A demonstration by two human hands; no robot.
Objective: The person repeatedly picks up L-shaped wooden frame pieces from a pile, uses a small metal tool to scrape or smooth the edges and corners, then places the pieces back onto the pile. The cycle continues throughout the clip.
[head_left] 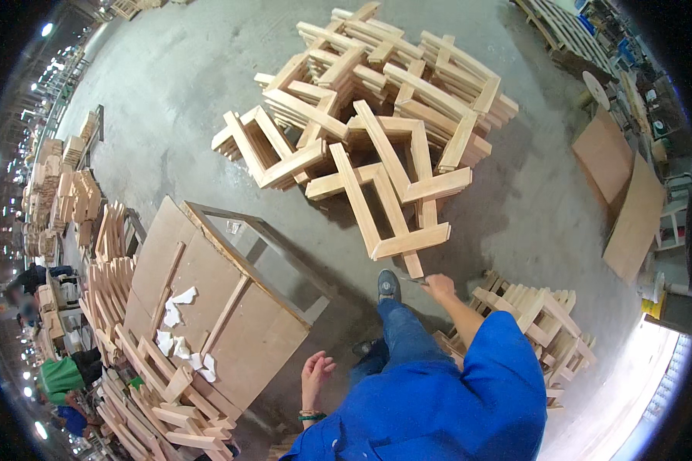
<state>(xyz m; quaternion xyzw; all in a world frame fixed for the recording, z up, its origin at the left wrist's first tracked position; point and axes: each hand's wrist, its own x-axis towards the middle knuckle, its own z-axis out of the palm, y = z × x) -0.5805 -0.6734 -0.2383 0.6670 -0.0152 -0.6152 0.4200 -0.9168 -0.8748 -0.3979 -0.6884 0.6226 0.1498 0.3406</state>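
The left hand (316, 370) hangs loosely curled and empty, while the right hand (439, 286) wraps around a slim object (413, 280) near wooden frames (401, 126) stacked on the floor (200, 115), probably interlocked to save space

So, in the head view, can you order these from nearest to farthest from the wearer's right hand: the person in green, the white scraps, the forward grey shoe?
1. Forward grey shoe: just left of the right hand.
2. White scraps: farther left, on the brown panel.
3. Person in green: far left, towards the lower corner.
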